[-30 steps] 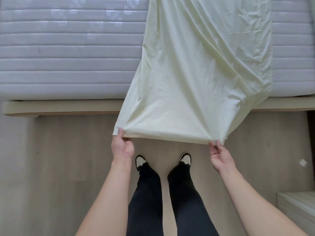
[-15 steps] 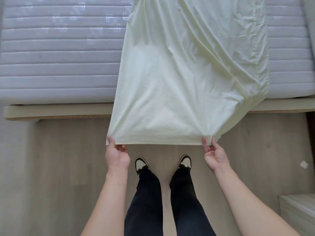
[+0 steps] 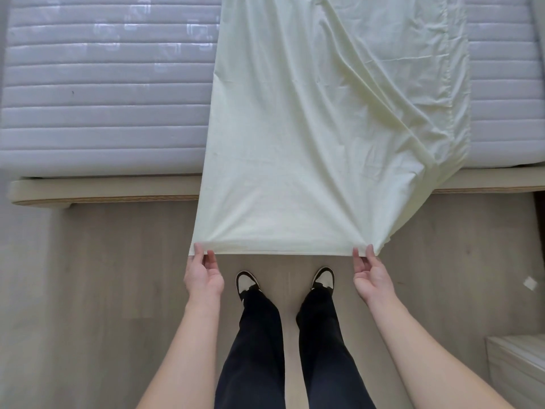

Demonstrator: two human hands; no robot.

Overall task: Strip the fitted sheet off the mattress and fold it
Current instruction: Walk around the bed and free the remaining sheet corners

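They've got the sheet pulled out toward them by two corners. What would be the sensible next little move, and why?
Probably carry the near edge forward and lay it onto the sheet resting on the mattress, making a half fold. The left hand and right hand each pinch a near corner, that edge is stretched straight above the floor, and the far part already lies across the bed.

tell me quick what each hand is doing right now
Left hand: pinching the near left corner of the fitted sheet.
Right hand: pinching the sheet's near edge by the right corner.
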